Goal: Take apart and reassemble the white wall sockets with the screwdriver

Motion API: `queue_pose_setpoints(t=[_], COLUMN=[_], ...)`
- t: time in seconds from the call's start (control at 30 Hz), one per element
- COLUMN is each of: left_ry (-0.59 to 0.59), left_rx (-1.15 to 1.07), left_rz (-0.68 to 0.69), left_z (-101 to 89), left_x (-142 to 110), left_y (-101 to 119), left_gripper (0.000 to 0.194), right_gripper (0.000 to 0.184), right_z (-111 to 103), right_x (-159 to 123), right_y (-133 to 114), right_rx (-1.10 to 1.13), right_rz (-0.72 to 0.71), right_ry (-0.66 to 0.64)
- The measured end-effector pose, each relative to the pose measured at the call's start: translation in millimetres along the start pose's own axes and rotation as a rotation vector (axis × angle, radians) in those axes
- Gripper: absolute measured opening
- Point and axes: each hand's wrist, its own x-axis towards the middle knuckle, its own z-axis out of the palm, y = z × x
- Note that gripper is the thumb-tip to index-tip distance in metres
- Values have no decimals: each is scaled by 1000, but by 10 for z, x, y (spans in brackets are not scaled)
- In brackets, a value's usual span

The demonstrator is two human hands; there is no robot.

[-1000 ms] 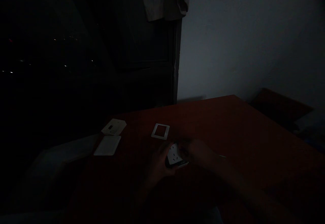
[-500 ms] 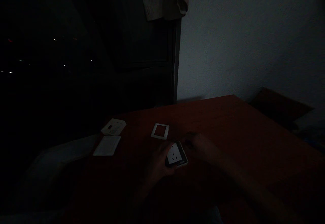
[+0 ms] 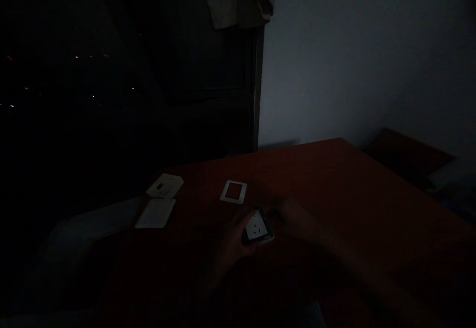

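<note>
The room is very dark. My left hand (image 3: 238, 236) is wrapped round the left side of a wall socket (image 3: 256, 226), which has a white face with slots and a dark border. The socket is tilted, face up, above the red-brown table. My right hand (image 3: 292, 216) is at the socket's upper right edge with its fingers curled together. Shadow hides its fingertips and whatever they may hold. A white square frame (image 3: 242, 194) with an open middle lies on the table just beyond my left hand.
At the table's left edge lie a pale plate (image 3: 155, 214) and, behind it, a pale flat piece (image 3: 171, 187) with a small dark opening. The table (image 3: 316, 169) reaches back towards a wall (image 3: 353, 60). A dark window (image 3: 111, 70) is on the left, with hanging cloth (image 3: 238, 0) above.
My right hand has shifted slightly down and closer to the socket's edge. My left hand keeps its hold on the socket. The view has moved very slightly.
</note>
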Motion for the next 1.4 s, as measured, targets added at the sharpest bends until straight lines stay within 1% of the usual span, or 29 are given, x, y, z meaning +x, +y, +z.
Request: queue_pose_setpoints(t=[0.2, 0.33, 0.47, 0.57, 0.77, 0.9, 1.0, 1.13, 1.4], left_ry=[11, 10, 24, 32, 32, 26, 43, 30, 33], left_rx=[-19, -16, -15, -26, -27, -38, -44, -42, -39], left_rz=[20, 22, 17, 9, 3, -2, 0, -9, -6], left_z=[20, 11, 14, 28, 40, 44, 41, 29, 46], left_x=[-7, -9, -28, -38, -30, -35, -41, -37, -41], left_y=[-23, -13, -20, -41, -48, -41, -36, -23, -34], left_gripper=[72, 71, 68, 70, 71, 68, 67, 68, 69], right_gripper=[21, 20, 22, 24, 20, 21, 21, 20, 21], right_z=[50, 40, 31, 42, 92, 106, 89, 63, 61], right_x=[30, 34, 23, 24, 50, 49, 37, 28, 26], right_y=[32, 10, -7, 2, 27, 5, -33, -68, -40], right_rx=[-33, -57, -83, -92, -133, -146, -151, -149, -137], right_rz=[31, 43, 58, 54, 66, 84, 103, 102, 91], right_ry=[-35, -63, -60, -70, -90, -84, -70, -62, -68])
